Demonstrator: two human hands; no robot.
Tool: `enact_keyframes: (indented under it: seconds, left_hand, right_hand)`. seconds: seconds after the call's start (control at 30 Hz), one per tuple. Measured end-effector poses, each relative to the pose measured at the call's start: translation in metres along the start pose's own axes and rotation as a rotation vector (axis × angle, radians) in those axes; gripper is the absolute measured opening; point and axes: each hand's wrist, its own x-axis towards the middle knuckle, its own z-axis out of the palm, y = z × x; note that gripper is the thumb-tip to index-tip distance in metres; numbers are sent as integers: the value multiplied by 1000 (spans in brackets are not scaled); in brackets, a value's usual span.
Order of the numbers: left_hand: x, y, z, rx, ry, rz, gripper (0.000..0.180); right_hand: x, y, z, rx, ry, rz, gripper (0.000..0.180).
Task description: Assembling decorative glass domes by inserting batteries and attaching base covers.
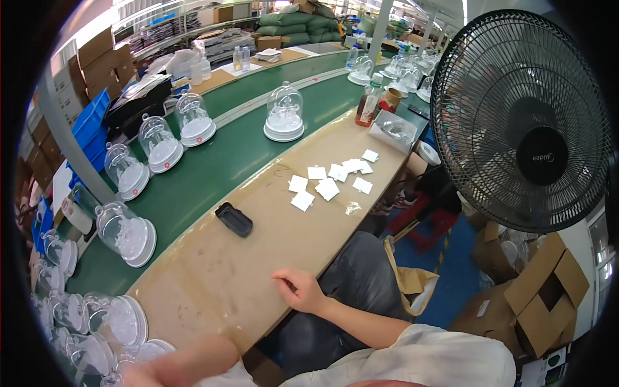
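Note:
My right hand (298, 289) rests on the near edge of a beige workbench (213, 284), fingers loosely curled, holding nothing. A small black tray (234, 219) lies on the bench beyond it. Farther along the bench, several white square cards (327, 187) are scattered. My left hand (145, 373) shows only as a blur at the lower edge, close to a cluster of clear glass domes (119, 322); I cannot make out its fingers. More domes on white bases, such as one (284, 115) and another (129, 233), stand on the green conveyor belt (213, 161).
A large black fan (522, 122) stands close on the right. Open cardboard boxes (541, 290) sit on the blue floor below it. A bottle of brown liquid (369, 103) and a clear bag (394, 129) are at the bench's far end. Blue crates (90, 119) are on the left.

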Motion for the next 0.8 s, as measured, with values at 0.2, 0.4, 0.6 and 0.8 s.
enact_keyframes:
  seconds: [0.2,0.4,0.6,0.8]
  left_hand:
    - [-10,-9,30,-32,23,169,26]
    - [-30,-26,48,-107,92,314,15]
    - [-36,-13,58,-90,73,373,10]
    - [-25,17,57,-21,-20,458,16]
  right_hand:
    - [5,-16,2,-37,11,-41,11]
    - [5,-16,10,-6,18,-89,12]
    - [10,-18,6,23,62,-90,13]
    - [16,-13,-8,289,-1,169,11]
